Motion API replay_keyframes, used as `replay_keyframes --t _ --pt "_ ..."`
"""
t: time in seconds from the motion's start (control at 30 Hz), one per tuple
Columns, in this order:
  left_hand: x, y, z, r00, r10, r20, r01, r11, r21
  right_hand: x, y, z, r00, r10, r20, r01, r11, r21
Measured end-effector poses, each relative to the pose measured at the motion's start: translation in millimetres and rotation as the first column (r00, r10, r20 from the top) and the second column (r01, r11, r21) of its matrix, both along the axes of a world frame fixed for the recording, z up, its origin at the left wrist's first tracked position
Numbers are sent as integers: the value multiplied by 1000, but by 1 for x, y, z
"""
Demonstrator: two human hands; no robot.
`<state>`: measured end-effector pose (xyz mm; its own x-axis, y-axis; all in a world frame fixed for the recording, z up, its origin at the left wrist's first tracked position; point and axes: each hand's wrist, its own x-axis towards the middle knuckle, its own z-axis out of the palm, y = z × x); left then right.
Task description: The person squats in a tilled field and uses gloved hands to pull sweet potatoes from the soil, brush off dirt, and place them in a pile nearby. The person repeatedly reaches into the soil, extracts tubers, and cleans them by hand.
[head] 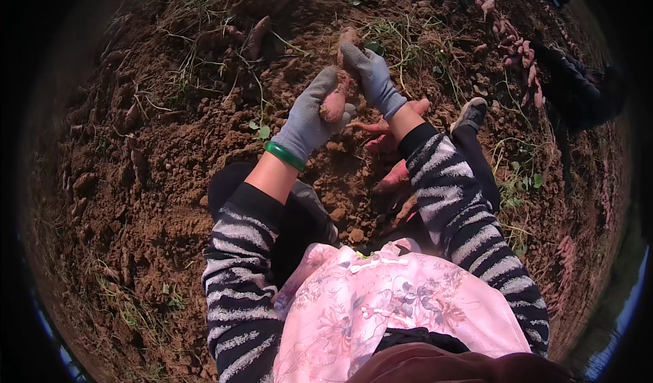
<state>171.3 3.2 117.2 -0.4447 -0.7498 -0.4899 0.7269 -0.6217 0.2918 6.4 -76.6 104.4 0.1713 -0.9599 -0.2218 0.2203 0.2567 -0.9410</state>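
Note:
My left hand (pixel 312 108), in a grey work glove with a green bangle at the wrist, grips a soil-dusted sweet potato (pixel 335 103). Close beside it, my right hand (pixel 371 77), also gloved, is closed around the reddish sweet potato piece (pixel 348 37) that points away from me. The two parts meet between my hands; whether they are one root or two touching ones is hidden by the fingers. Below my right wrist, several pink sweet potatoes (pixel 393 178) lie on the soil, partly covered by my striped sleeve.
Loose brown soil (pixel 178 179) with clods surrounds my legs. Cut vines (pixel 408 46) lie ahead, and more sweet potatoes (pixel 257 37) rest at the upper left. A long row of sweet potatoes (pixel 520 51) runs along the right, near a dark-clothed person (pixel 581 87).

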Motion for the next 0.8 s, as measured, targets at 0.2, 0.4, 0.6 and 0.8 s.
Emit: replay_keyframes --t 0.2,0.4,0.6,0.8 --pt "-1 -2 16 987 73 143 -70 997 -22 6 -14 -6 924 -43 381 42 999 11" --pt "-8 -7 2 870 239 432 -116 950 -291 22 -35 12 992 -112 59 115 992 -49" --pt "-8 3 22 980 108 165 -74 977 -198 3 -44 4 989 -3 145 11 998 -54" --pt "-3 -13 15 904 163 395 -30 947 -321 -1 -44 14 987 33 158 -16 994 -110"
